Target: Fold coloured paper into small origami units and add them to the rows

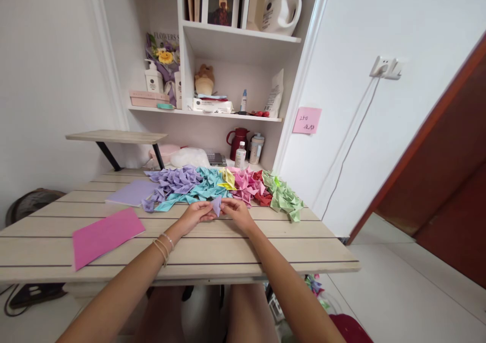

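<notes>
A small piece of folded purple paper (216, 206) is held between my two hands, just above the table. My left hand (196, 216) pinches its left side with the fingertips. From the right, my right hand (237, 212) grips its other edge between thumb and fingers. Right behind the hands lies a long heap of folded paper pieces: purple ones (178, 181), blue ones (208, 181), a few yellow ones (228, 178), pink ones (246, 183), red ones (265, 198) and green ones (286, 198). Parts of the held paper are hidden by my fingers.
Flat purple sheets (131, 192) and a bright pink sheet (108, 234) lie on the left of the slatted table (212, 254). A raised wooden stand (116, 136) is at the back left. Behind the heap are a bottle (240, 155), a red jug (238, 141) and a tumbler (256, 149).
</notes>
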A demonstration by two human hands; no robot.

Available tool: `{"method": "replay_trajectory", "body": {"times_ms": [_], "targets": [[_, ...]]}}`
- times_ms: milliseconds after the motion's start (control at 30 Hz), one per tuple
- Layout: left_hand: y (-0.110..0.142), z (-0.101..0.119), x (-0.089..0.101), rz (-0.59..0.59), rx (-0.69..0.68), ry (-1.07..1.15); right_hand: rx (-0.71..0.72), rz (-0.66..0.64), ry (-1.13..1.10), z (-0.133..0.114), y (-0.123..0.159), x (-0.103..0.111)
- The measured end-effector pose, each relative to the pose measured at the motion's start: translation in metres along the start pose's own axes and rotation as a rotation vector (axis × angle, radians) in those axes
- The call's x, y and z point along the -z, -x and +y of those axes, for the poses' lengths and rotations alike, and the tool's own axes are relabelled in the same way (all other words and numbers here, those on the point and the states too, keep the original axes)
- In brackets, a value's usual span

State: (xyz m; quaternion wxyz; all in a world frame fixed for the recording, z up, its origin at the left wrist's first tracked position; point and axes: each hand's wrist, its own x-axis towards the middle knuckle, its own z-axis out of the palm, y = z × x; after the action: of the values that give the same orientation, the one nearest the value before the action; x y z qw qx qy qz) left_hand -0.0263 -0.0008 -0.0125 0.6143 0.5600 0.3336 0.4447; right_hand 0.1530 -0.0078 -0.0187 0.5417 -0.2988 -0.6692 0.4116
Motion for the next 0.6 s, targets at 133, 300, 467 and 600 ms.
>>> {"method": "replay_trajectory", "body": {"times_ms": [133,300,467,600], "targets": [[0.0,-0.002,-0.002,-0.022,-0.001,-0.022,0.052,0.064,0.076,0.0,-0.001,0.003],[0.002,-0.001,-0.005,-0.047,-0.017,-0.076,0.125,0.143,0.215,-0.005,-0.001,0.006],[0.002,-0.002,-0.008,-0.017,-0.091,-0.169,0.118,0.131,0.311,-0.008,0.002,0.004],[0.002,-0.002,-0.011,0.007,-0.163,-0.25,0.084,0.108,0.339,-0.008,0.002,0.004]]}}
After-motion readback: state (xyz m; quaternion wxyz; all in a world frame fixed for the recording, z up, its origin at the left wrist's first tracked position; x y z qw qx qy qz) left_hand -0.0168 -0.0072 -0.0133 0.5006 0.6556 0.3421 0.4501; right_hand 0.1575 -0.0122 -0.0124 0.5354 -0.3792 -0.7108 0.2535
